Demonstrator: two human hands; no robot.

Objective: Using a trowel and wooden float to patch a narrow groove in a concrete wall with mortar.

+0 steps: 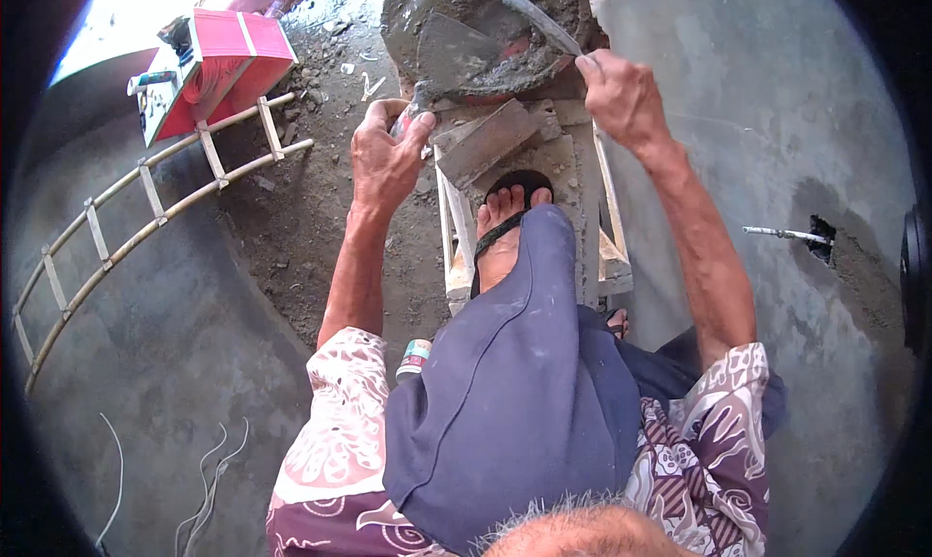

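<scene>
While I stand with one sandalled foot (505, 229) up on a mortar-crusted wooden stool (582, 183), grey plastered wall (757, 91) fills the right side of my view and curving grey cement (165, 324) the left, with a strip of dirt floor (301, 198) between. Off to my left a bamboo ladder (146, 198) lies slanted across the ground, and beyond its top end sits a red box (228, 62). Right ahead of me, at the far end of the stool, rests a round pan (485, 33) thick with wet grey mortar. My right hand (621, 96) is at the pan's near right rim, fingers curled shut around the end of a flat metal blade (544, 21) that slants up and left over the mortar. My left hand (386, 154) is just below the pan's near left edge, fingers wrapped tight on the handle of a trowel (456, 48), whose broad blade lies out in the pan beyond my fingertips. From a hole in the wall at my right a thin white pipe (784, 234) pokes out.
</scene>
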